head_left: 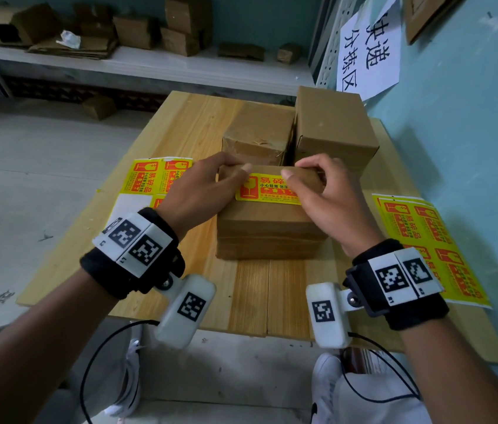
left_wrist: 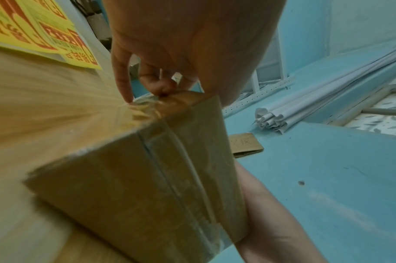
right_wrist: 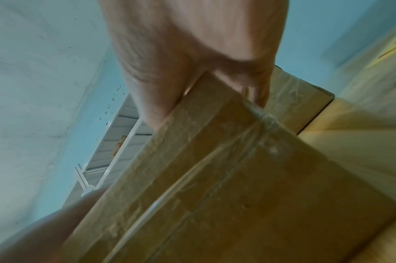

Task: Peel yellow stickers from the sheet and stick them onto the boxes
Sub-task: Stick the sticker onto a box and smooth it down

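A brown taped cardboard box (head_left: 269, 231) stands mid-table, with a yellow fragile sticker (head_left: 267, 191) lying across its top. My left hand (head_left: 235, 166) grips the box's far left corner, thumb on top by the sticker's left end, fingers curled over the far edge. My right hand (head_left: 301, 169) grips the far right corner the same way, its thumb on the sticker's upper edge. The left wrist view shows the left hand's fingers (left_wrist: 125, 85) hooked behind the box (left_wrist: 136, 186). In the right wrist view, blurred, my right hand (right_wrist: 192, 74) clasps the box (right_wrist: 237, 178).
Two more plain boxes (head_left: 257, 133) (head_left: 335, 127) stand just behind the held one. Sticker sheets lie at the left (head_left: 147, 179) and right (head_left: 425, 237) of the wooden table (head_left: 180, 123). A blue wall runs close on the right; shelves with cartons stand behind.
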The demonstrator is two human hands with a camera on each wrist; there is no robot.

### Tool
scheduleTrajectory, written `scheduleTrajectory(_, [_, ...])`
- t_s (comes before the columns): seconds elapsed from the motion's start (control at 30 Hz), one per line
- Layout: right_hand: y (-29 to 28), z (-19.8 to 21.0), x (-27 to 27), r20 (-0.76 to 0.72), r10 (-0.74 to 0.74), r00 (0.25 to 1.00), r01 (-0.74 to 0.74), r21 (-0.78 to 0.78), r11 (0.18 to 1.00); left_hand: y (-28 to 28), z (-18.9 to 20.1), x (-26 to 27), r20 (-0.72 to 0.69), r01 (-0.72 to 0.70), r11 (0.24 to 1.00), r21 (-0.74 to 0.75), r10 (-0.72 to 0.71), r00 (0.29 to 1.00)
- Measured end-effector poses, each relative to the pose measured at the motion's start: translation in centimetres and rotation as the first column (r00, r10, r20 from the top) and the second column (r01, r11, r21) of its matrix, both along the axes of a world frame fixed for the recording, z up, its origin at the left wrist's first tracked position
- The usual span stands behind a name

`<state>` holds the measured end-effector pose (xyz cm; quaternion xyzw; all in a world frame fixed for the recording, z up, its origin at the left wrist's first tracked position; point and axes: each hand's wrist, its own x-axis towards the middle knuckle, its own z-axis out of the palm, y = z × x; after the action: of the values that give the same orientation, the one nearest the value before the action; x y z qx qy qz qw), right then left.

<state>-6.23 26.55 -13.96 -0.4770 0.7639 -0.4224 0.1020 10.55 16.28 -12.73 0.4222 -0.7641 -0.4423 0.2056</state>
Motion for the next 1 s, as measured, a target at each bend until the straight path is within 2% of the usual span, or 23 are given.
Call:
scheduleTrajectory(0.17, [0.9, 0.2, -0.3, -0.002, 0.087, 0.996, -0.087, 0.061, 0.994, 0.2, 0.0, 0.7, 0.031, 0.067, 0.996, -0.058, -0.065, 0.997])
scheduleTrajectory(0.33, [1.6, 0.3, -1.7, 0.179, 0.189, 0.966, -0.2, 0.044, 0.979, -0.2, 0.3, 1.5, -0.021, 0.147, 0.988, 0.052, -0.146, 0.989])
scheduleTrajectory(0.47, [2.4, 0.5, -2.8, 0.38, 0.281, 0.881, -0.293, -0.026, 0.956, -0.9, 0.2, 2.3, -0.105, 0.206, 0.962, 0.177, -0.189, 0.976])
scheduleTrajectory(0.53, [2.6, 0.6, -3.0, 0.426, 0.305, 0.852, -0.315, -0.05, 0.948, -1.0, 0.0, 2.4, -0.144, 0.195, 0.96, 0.199, -0.168, 0.975])
scheduleTrajectory(0.63, [2.8, 0.9, -3.0, 0.435, 0.311, 0.845, -0.313, -0.068, 0.947, -1.0, -0.2, 2.3, -0.209, 0.146, 0.968, 0.202, -0.104, 0.972])
scheduleTrajectory(0.73, [3.1, 1.8, -2.8, 0.406, 0.336, 0.85, -0.321, -0.109, 0.941, -1.0, 0.1, 2.3, -0.256, 0.137, 0.98, 0.143, -0.097, 0.962])
scheduleTrajectory(0.87, [3.3, 3.9, -2.2, 0.414, 0.394, 0.821, -0.308, -0.26, 0.915, -1.1, 1.2, 2.7, -0.363, 0.14, 0.987, 0.084, -0.101, 0.927])
scheduleTrajectory(1.0, [2.7, 5.0, -1.7, 0.4, 0.408, 0.821, -0.282, -0.337, 0.898, -0.7, 1.6, 2.7, -0.411, 0.119, 0.986, 0.114, -0.063, 0.909])
